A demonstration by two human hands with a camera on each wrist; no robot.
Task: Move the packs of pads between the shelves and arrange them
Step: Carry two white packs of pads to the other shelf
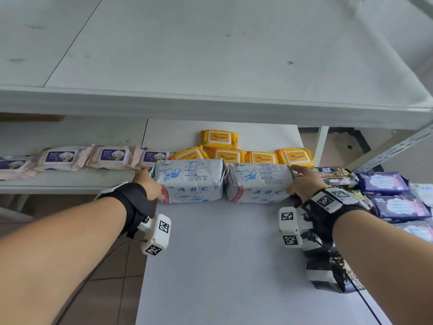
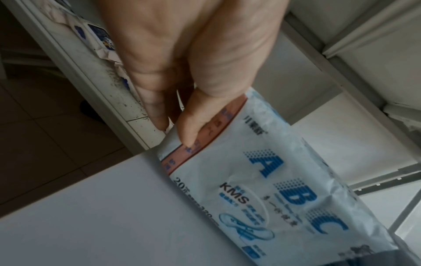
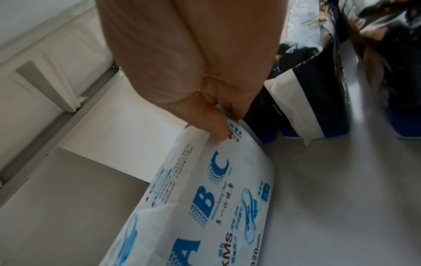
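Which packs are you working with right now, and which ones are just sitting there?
In the job:
left ABC pad pack, held at its outer end by the left hand
right ABC pad pack, held at its outer end by the right hand

Just sitting there:
yellow wipes packs
pink baby wipes packs
dark pad packs

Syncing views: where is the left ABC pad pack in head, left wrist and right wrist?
Head: left ABC pack, centre, standing on the white surface, left hand at its outer end.
Left wrist: fills lower right, thumb on its pink stripe.
Right wrist: cannot tell; the ABC pack there is likely the right-hand one.
Shared landmark: blue ABC lettering.
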